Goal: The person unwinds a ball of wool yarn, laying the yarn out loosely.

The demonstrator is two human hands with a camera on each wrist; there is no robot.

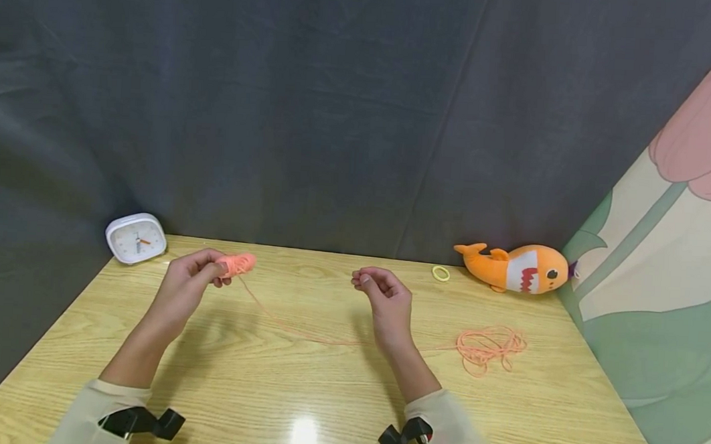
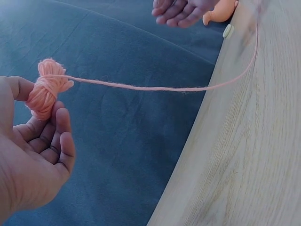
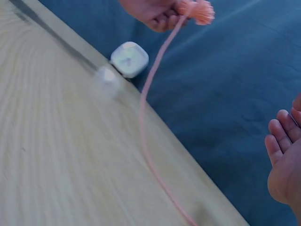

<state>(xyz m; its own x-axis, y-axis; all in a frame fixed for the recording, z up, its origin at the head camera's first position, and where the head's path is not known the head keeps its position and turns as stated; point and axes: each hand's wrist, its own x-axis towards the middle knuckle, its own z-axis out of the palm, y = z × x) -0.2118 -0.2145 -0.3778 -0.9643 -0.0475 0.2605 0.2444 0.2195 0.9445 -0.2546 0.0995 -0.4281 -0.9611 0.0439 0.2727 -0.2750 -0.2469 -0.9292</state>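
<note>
Head view: you held the yarn bundle [image 1: 241, 263] well left of the plush shark [image 1: 522, 269].
The step in hand looked like winding, with your left hand [image 1: 188, 283] pinching the bundle between thumb and fingers. Your right hand [image 1: 389, 309], left of the plush shark and nearer you, was loosely curled, fingers together, with no yarn seen in them. The next move seemed to call for that hand to take up the strand [image 2: 136, 87], which ran toward the loose pile [image 1: 477, 352] on your side of the plush shark. There were two hands, one bundle, one strand, one loose pile, one plush shark, one yellow ring [image 1: 443, 279] just left of the plush shark's tail, and one white clock [image 1: 136, 239] far to its left.
</note>
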